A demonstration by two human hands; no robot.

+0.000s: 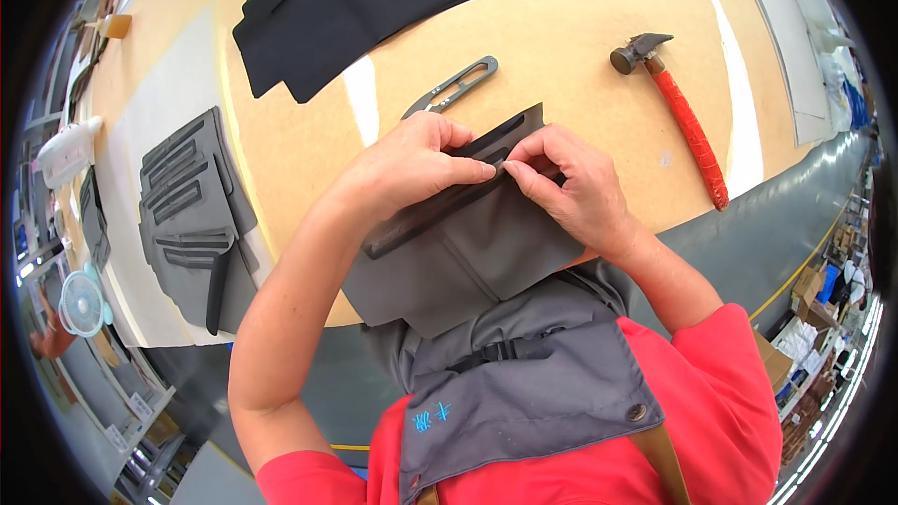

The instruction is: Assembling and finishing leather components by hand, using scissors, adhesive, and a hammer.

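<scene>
A dark grey panel (468, 257) of leather-like sheet lies over the near table edge and hangs toward my lap. A long black-lined strip runs along its far side. My left hand (416, 168) is closed on that strip, thumb on top and fingers curled at the far edge. My right hand (580, 187) pinches the same strip, thumb and forefinger close to the left thumb tip. What lies between these fingertips is too small to make out. Just beyond my left hand lie thread snips (456, 86), partly hidden by it.
A hammer (687, 126) with a red-wrapped handle lies at the right. Black cut pieces (365, 14) are stacked at the far side of the table (561, 47). To the left sits a pile of grey panels (196, 215) with slotted strips. A small fan (84, 302) stands farther left.
</scene>
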